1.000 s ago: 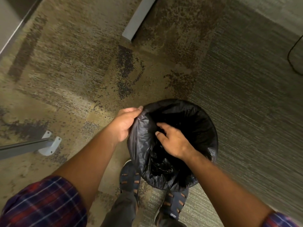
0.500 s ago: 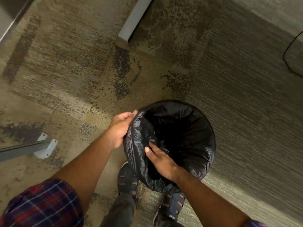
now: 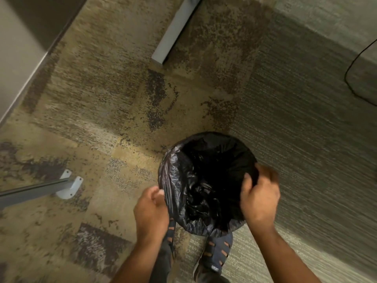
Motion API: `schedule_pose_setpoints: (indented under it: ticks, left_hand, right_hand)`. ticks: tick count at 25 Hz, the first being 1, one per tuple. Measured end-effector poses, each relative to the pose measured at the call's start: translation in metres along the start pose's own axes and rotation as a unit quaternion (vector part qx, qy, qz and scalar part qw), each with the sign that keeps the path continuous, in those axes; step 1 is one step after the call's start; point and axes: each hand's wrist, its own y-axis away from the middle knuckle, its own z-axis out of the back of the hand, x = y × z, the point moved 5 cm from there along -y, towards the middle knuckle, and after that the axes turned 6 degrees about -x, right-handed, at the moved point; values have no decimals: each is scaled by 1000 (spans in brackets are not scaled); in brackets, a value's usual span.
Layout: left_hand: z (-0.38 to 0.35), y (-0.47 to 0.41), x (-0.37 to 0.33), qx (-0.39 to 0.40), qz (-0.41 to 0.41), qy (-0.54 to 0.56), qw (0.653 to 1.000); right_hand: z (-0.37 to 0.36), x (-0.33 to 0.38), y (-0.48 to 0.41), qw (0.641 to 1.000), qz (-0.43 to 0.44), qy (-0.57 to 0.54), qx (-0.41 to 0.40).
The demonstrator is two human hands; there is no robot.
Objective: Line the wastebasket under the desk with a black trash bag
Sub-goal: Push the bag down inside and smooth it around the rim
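Patterned tan-and-brown carpet point(image 3: 106, 94) fills the left and centre; grey ribbed carpet point(image 3: 306, 123) covers the right. A pale metal leg point(image 3: 173, 35) runs from top centre. A bracketed foot point(image 3: 69, 186) sits at left; a dark cable point(image 3: 355, 64) curves at upper right.

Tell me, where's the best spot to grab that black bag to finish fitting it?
Probably the loose, bunched edge of the trash bag on its near left side, coming from outside the rim. There the film stands gathered, while the far rim already looks snugly wrapped.
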Motion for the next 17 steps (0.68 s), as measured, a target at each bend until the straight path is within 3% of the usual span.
schedule_pose_setpoints:
  ticks: [3,5,10,17]
  left_hand:
    - [-6,18,3,1,15,12,1000]
    - [-10,18,1,-2,26,21,999]
    - [-13,7,1,3,66,52,996]
    - [24,-38,20,30,114,72,990]
  right_hand:
    - [2,-20,-5,995,-36,58,69]
    - [-5,-25,-4,991,-63,17,120]
    - [-7,-30,-6,983,-112,-11,144]
    - [-15,23,-9,979,-59,-42,190]
